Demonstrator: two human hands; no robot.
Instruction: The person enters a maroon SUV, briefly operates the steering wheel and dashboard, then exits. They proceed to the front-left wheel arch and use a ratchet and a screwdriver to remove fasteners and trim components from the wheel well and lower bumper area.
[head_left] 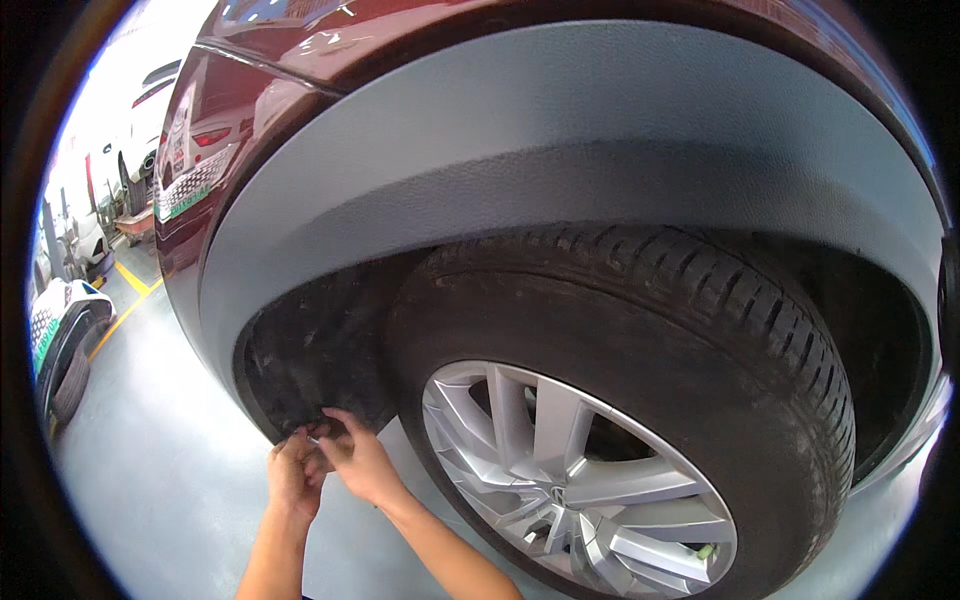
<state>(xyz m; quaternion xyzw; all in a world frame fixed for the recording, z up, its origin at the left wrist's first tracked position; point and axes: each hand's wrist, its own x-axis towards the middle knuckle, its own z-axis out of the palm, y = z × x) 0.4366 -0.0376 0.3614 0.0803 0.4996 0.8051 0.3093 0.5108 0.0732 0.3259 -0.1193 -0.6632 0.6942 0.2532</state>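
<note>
Both my hands meet at the lower front corner of the wheel arch, beside the dark wheel-well liner [320, 340]. My left hand [292, 472] has its fingers bent and closed at the bottom edge of the grey arch trim [450, 170]. Against it, my right hand [360, 462] closes thumb and fingers together, with one finger raised toward the liner. A small pale thing shows between the fingertips, too small and covered to name. To the right of my hands stands the black tire [600, 320] on a silver alloy wheel [560, 490].
The dark red car body [290, 50] rises above the arch trim. Grey floor [170, 440] with a yellow line [125, 318] lies at the left. Farther off are a white car [140, 130], another car part with a tire [70, 385] and some workshop gear.
</note>
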